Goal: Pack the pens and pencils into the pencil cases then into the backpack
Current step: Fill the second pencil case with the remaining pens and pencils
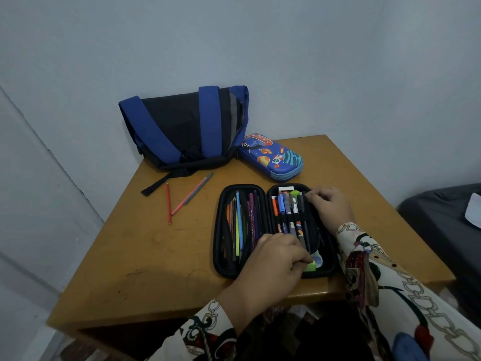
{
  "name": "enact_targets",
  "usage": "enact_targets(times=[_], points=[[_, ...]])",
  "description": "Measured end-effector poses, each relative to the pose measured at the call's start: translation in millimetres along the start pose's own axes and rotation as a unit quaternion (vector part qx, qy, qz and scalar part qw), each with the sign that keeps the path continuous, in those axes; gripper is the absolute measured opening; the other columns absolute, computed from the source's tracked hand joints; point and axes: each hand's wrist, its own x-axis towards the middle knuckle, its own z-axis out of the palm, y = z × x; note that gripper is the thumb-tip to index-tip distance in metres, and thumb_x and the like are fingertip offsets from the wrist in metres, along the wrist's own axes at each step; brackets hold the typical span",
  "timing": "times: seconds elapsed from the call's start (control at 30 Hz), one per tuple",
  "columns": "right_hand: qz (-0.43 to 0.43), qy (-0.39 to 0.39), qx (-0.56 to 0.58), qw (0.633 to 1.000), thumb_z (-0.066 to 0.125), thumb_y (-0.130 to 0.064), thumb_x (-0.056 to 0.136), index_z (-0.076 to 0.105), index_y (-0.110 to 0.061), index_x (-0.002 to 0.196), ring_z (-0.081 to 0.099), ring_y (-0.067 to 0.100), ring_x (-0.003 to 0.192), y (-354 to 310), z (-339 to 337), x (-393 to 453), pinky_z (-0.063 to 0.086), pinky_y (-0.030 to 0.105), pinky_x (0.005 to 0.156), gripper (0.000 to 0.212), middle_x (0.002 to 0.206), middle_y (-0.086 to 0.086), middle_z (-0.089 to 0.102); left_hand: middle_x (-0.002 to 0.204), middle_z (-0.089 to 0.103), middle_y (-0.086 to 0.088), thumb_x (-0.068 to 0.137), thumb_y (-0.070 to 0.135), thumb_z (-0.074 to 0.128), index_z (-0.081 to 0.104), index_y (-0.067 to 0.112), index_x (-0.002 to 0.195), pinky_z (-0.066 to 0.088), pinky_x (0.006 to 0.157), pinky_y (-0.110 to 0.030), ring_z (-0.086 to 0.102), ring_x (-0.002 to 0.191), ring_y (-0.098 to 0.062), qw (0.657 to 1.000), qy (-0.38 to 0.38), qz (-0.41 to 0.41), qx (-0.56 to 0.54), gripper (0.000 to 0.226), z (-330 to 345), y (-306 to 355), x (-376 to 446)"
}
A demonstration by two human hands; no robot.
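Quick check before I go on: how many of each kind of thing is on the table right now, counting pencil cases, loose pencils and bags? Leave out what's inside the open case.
Pencil cases: 2, the open black pencil case and the closed blue space-print pencil case
Loose pencils: 3, red pencil, pink pencil, grey pencil
Bags: 1, backpack
Total: 6

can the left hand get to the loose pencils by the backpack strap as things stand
Probably yes. The three loose pencils lie on bare table left of the open black pencil case, with nothing between them and the left hand. That hand is busy now, though, fingers on a pen in the case.
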Motion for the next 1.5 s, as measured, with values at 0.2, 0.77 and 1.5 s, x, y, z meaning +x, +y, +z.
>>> enact_targets(times=[0.2, 0.77, 1.5], points=[[0.001, -0.005, -0.007, 1.0, 0.059, -0.027, 0.087, 0.069, -0.033, 0.076, 0.055, 0.021, 0.099, 0.0, -0.2, 0.1, 0.04, 0.046, 0.097, 0.016, 0.092, -0.014, 0.054, 0.092, 0.063, -0.001, 0.09, 0.015, 0.057, 0.074, 0.012, 0.096, 0.038, 0.089, -0.035, 0.054, 0.093, -0.019, 0.998, 0.009, 0.028, 0.054, 0.018, 8.4, -3.2, -1.7], [0.018, 0.004, 0.01, 1.0, 0.06, -0.045, 0.082, 0.069, -0.04, 0.078, 0.059, 0.019, 0.097, -8.2, -1.5, -5.8, 0.045, 0.049, 0.096, 0.011, 0.1, -0.009, 0.061, 0.094, 0.055, 0.008, 0.094, 0.03, 0.06, 0.066, 0.045, 0.102, 0.052, 0.085, -0.035, 0.056, 0.092, -0.007, 0.932, 0.235, -0.253, -0.109, 0.018, -50.5, -95.9, -23.6], [-0.155, -0.097, -0.314, 0.932, 0.053, -0.053, 0.088, 0.064, -0.038, 0.114, 0.048, 0.02, 0.115, -106.8, 80.9, -51.7, 0.033, 0.039, 0.097, 0.032, 0.113, -0.004, 0.058, 0.074, 0.047, 0.005, 0.088, 0.024, 0.064, 0.049, 0.022, 0.066, 0.046, 0.067, -0.039, 0.048, 0.067, -0.013, 0.932, 0.198, -0.284, -0.108, 0.027, -43.4, -116.9, -20.3]])
